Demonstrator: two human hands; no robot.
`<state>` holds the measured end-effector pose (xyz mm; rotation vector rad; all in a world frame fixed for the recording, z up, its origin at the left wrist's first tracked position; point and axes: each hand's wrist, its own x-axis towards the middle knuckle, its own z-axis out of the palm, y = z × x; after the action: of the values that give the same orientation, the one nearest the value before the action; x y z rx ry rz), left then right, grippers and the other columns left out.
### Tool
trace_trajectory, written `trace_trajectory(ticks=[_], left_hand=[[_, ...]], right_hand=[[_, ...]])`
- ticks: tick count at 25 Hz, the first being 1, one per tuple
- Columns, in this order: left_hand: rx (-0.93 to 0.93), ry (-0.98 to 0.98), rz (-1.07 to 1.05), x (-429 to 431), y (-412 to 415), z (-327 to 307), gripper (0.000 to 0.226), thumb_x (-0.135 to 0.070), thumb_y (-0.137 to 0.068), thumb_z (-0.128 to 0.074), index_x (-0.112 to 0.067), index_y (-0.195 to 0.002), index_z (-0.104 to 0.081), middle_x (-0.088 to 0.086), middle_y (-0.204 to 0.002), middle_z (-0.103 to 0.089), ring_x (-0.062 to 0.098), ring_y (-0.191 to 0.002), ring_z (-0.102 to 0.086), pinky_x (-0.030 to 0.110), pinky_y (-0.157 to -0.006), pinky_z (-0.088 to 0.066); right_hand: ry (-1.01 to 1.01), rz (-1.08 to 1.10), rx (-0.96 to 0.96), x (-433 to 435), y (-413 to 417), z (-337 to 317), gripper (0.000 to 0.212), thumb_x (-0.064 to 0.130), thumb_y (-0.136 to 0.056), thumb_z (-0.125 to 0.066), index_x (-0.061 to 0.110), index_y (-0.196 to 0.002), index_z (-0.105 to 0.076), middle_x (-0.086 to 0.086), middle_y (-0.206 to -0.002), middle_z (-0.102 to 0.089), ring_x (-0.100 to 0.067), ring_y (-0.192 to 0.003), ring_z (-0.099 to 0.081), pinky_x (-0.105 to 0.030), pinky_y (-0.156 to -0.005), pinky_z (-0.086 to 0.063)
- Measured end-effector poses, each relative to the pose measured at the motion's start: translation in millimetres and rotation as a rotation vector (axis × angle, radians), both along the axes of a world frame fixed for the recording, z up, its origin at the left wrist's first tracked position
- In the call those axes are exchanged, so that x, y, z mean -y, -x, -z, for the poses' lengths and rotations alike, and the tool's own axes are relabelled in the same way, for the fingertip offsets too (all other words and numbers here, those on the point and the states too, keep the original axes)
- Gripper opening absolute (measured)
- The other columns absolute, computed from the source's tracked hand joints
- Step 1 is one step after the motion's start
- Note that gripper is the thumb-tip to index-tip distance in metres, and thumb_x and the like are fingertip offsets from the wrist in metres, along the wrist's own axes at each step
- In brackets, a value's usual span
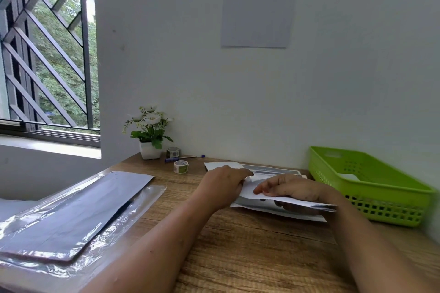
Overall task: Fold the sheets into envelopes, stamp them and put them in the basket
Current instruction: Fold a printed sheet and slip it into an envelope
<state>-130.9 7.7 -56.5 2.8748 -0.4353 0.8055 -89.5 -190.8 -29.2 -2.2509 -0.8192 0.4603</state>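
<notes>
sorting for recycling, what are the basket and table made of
Basket: looks like moulded plastic, glossy lime green, with grids of holes in its walls. Table: wood or wood-look laminate, matte brown with grain lines; the picture cannot settle which.

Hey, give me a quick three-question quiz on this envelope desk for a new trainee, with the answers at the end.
1. True or false: the green basket stands on the person's left side.
2. What does the right hand grip? A, a pen. B, the folded sheet. C, a flowerpot.
3. How many sticker rolls stand on the desk?

Key: 1 false, it is on the right. 2 B. 3 two.
</notes>
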Motion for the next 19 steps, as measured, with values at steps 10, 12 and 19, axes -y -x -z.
trace_trajectory(ticks=[10, 12, 19], left_hand=[[-0.069, -0.070, 0.034, 0.7, -1.3, 3.3, 0.046, -0.022, -0.099, -0.029, -0.036, -0.143, -0.033, 0.011, -0.132, -0.055, 0.029, -0.113, -0.055, 0.036, -0.084, -0.046], [-0.062, -0.061, -0.001, -2.7, -4.4, 4.0, 0.047, -0.023, -0.100, -0.028, -0.037, -0.144, -0.029, 0.012, -0.128, -0.057, 0.030, -0.107, -0.058, 0.036, -0.079, -0.047], [-0.069, -0.069, -0.041, -5.2, -8.2, 3.9, 0.055, -0.019, -0.097, -0.039, -0.036, -0.146, -0.020, 0.011, -0.124, -0.059, 0.029, -0.104, -0.059, 0.037, -0.076, -0.049]], right_hand=[[-0.186, 0.504, -0.119, -9.6, 1.7, -0.8, 0.024, 0.021, -0.084, -0.070, 0.010, -0.072, -0.053, -0.005, -0.061, -0.057, -0.013, -0.050, -0.053, -0.021, -0.043, -0.038], [-0.301, 0.340, -0.440, 2.0, 8.3, -11.9, 0.018, 0.015, -0.083, -0.070, 0.010, -0.091, -0.055, -0.008, -0.074, -0.067, -0.015, -0.058, -0.064, -0.024, -0.047, -0.052], [-0.223, 0.255, -0.401, 2.8, 20.3, -29.5, 0.017, -0.006, -0.085, -0.062, 0.009, -0.081, -0.053, -0.006, -0.055, -0.064, -0.003, -0.036, -0.052, -0.010, -0.034, -0.042]])
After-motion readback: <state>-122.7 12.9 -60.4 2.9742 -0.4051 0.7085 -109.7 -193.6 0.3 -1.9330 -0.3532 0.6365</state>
